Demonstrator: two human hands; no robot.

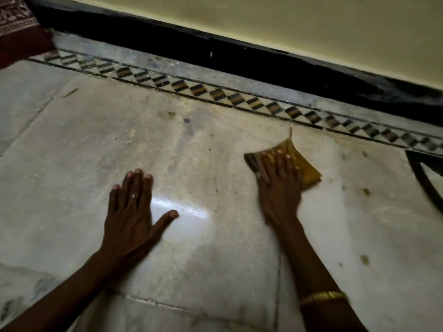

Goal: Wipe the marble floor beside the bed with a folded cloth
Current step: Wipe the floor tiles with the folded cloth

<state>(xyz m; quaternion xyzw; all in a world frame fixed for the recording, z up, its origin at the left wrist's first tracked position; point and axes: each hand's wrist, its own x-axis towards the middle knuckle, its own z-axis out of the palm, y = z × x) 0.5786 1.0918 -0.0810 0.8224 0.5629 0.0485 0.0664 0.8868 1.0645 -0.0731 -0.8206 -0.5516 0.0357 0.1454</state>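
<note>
A folded yellow-brown cloth (304, 164) lies flat on the pale marble floor (96, 144). My right hand (279, 183) presses down on it with the fingers spread over its left part; the hand looks blurred. My left hand (133, 207) rests flat on the bare floor to the left, palm down, fingers apart, a ring on one finger, holding nothing. A bright reflection shines on the marble just right of its thumb.
A black-and-tan diamond inlay strip (215, 94) runs along the floor behind the cloth, then a black skirting (215, 51) under a yellow wall. Dark red patterned bed fabric (16, 32) hangs at top left. A black curved inlay (426, 178) lies at right. Small dirt spots (365, 191) dot the marble.
</note>
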